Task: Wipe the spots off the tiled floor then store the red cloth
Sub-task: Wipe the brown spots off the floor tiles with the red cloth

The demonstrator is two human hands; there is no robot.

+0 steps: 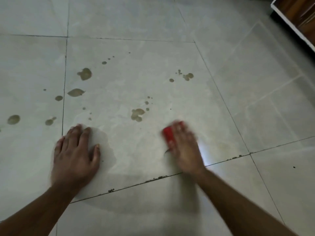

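Note:
Several brownish spots mark the pale tiled floor (153,68): a large one (85,74) at upper left, a cluster (137,114) in the middle, another (188,76) at upper right and more at far left (13,119). My right hand (185,147), blurred by motion, presses a small red cloth (168,135) flat on the tile below the middle cluster. Only the cloth's left part shows past the fingers. My left hand (76,154) lies flat on the floor with fingers spread, holding nothing.
A wooden cabinet with a white edge (293,19) stands at the top right corner. Dark grout lines (136,183) with crumbs of dirt run between the tiles. A bright glare patch (207,155) lies beside my right wrist.

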